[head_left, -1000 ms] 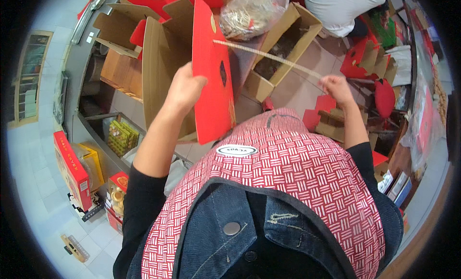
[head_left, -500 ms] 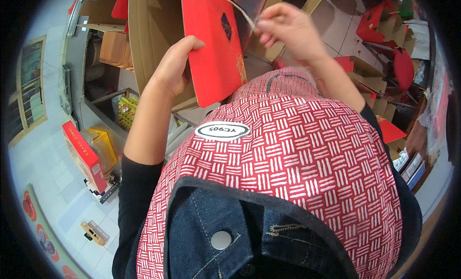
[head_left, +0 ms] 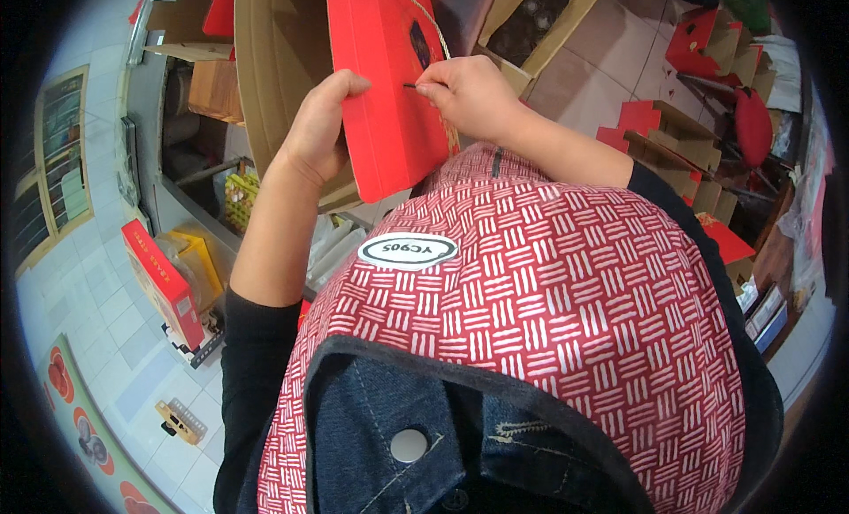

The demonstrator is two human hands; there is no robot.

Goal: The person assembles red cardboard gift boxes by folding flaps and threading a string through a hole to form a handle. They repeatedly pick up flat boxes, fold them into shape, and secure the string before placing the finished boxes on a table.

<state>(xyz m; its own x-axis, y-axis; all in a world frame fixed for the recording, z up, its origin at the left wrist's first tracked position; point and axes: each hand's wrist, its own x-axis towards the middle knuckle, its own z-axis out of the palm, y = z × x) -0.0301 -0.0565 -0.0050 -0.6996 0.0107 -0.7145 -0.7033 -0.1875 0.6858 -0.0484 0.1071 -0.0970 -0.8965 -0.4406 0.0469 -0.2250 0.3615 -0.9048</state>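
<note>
A red-and-white woven-pattern apron over a denim collar fills the lower and middle picture, the largest thing in view. Above it, a big brown cardboard carton stands open at the upper left, and in front of it the flat red gift box is held upright, tilted slightly, between the two hands at the top centre. The left hand grips the box's left edge, thumb over the front face and fingers wrapped behind, with the bare forearm rising from the black sleeve at the lower left. The right hand sits against the box's right side, its fingers pinched narrowly on the end of a thin beige cord at a small hole in the red face; the cord runs up over the top of the box. The right forearm comes in from the right, bent at the elbow. Further off, folded red boxes lie on the floor at the upper right, and another red box stands on the tiled floor at the left.
</note>
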